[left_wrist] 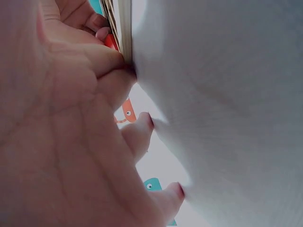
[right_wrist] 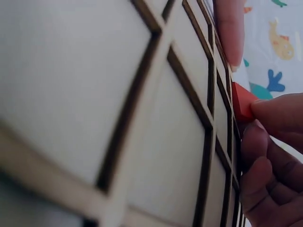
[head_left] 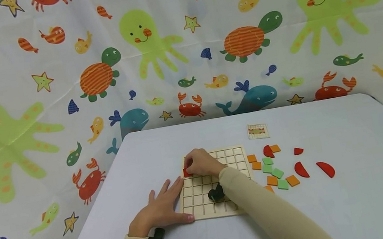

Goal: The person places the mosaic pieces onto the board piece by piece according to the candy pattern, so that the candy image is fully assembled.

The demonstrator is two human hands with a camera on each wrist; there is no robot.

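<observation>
A wooden grid board lies on the white table. My right hand reaches across it and pinches a small red piece between thumb and fingers at the board's left edge. In the right wrist view the piece touches the grid; its full shape is hidden by the fingers. The left hand lies spread beside the board, its fingers straight, with the thumb and a finger touching the board's left side. That contact with the board's edge also shows in the left wrist view.
Right of the board lie several orange squares, green squares and red rounded pieces. A small pattern card lies behind the board on the table. Behind the table hangs a sea-animal curtain.
</observation>
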